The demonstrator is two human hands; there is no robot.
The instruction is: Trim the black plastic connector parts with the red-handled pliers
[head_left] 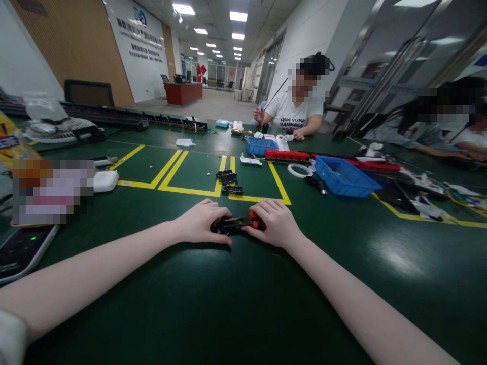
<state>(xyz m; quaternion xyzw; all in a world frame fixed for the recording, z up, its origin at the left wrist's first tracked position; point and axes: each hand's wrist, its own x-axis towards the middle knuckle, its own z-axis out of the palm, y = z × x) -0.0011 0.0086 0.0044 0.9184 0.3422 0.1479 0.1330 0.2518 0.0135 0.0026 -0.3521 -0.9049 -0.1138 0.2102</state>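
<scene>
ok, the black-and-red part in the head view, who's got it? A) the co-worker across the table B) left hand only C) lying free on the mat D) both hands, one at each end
D: the left hand and right hand each grip one end of the black-and-red part, low over the green mat.

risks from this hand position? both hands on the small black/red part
1. The black-and-red part is pinched between left hand and right hand; fingers hide most of it, so misalignment may go unseen.
2. The loose black parts lie just beyond; a forward slip could scatter them.
</scene>
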